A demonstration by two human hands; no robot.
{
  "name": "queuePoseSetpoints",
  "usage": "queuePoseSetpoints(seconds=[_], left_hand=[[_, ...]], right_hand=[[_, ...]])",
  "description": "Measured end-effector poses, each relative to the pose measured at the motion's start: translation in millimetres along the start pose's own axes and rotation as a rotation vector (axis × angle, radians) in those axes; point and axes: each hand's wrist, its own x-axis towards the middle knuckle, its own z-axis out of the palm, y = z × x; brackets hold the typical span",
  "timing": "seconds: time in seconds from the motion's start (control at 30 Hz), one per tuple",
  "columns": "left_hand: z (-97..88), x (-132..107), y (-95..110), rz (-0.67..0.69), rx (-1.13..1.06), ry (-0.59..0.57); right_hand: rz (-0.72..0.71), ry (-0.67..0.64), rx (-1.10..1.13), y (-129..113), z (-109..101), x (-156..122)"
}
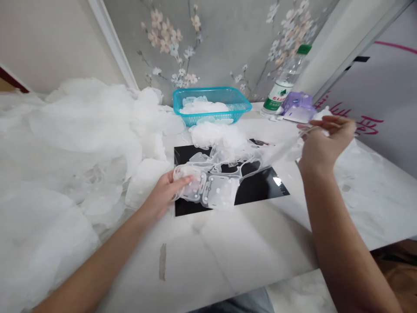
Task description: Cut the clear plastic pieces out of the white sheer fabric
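Note:
My left hand [166, 191] grips one end of a translucent white plastic sheet of moulded pads [215, 191], which lies over a black mat [260, 187] on the white table. My right hand [324, 141] is raised to the right, fingers pinched on a thin clear strip [280, 150] that stretches from that sheet. More translucent pieces [216, 134] are heaped just behind the mat.
A large pile of white translucent material [71, 143] covers the table's left side. A teal basket [243, 106] with white pieces stands at the back. A green-capped bottle [285, 84] and a purple packet [298, 106] sit back right. The table's front edge [247, 293] is near me.

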Motion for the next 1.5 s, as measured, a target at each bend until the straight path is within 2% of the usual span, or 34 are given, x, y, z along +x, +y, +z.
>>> queuePoseSetpoints(seconds=[0.1,0.17,0.23,0.27,0.33,0.43,0.57,0.7,0.77,0.9,0.97,1.07,1.13,1.2,1.37,1.5], left_hand=[[4.3,-2.6,-4.1,0.057,-0.002,0.038],[3.8,-3.6,-5.6,0.096,-0.016,-0.003],[1.4,-4.0,-5.8,0.133,-0.010,-0.074],[0.0,-4.1,-5.6,0.148,0.007,-0.110],[-1.7,-3.9,-5.5,0.159,0.064,-0.163],[-0.7,-3.1,-6.6,0.154,0.116,-0.130],[2.3,-1.3,-8.1,0.138,0.093,0.028],[3.1,-0.1,-6.8,0.079,0.089,0.047],[3.7,0.3,-6.1,0.093,0.065,0.057],[5.1,0.7,-6.0,0.128,0.010,0.083],[5.3,0.5,-6.2,0.140,0.012,0.044],[4.7,-0.3,-6.7,0.192,0.050,-0.048],[3.9,-0.7,-7.1,0.194,0.073,-0.067],[3.1,-0.8,-7.5,0.161,0.068,-0.040],[2.0,-0.1,-7.6,0.147,0.048,0.008],[1.5,-0.5,-7.8,0.172,0.073,-0.017]], right_hand=[[-0.436,-0.255,-0.392,-11.1,-6.1,-19.1],[-0.675,-0.535,-0.291,-24.0,-6.7,-51.8],[-0.801,-0.852,-0.095,-34.3,-3.9,-90.7],[-0.795,-1.015,-0.080,-37.0,-1.6,-108.5],[-0.713,-1.234,-0.152,-37.5,3.1,-134.1],[-0.511,-1.386,-0.249,-31.8,7.4,-143.0],[-0.301,-1.340,-0.192,-27.4,8.3,-125.9],[-0.221,-1.361,-0.310,-25.9,9.9,-117.0],[-0.289,-1.302,-0.354,-24.2,11.0,-119.5],[-0.673,-1.058,-0.177,-21.2,10.5,-132.1],[-0.763,-1.072,-0.088,-20.0,8.9,-139.4],[-0.775,-1.121,-0.064,-17.1,7.3,-148.4],[-0.777,-1.132,-0.053,-15.0,7.6,-152.0],[-0.713,-1.135,-0.015,-13.7,8.8,-153.6],[-0.404,-1.198,0.113,-16.8,10.2,-152.2],[-0.497,-1.260,0.077,-24.0,7.2,-149.9]])
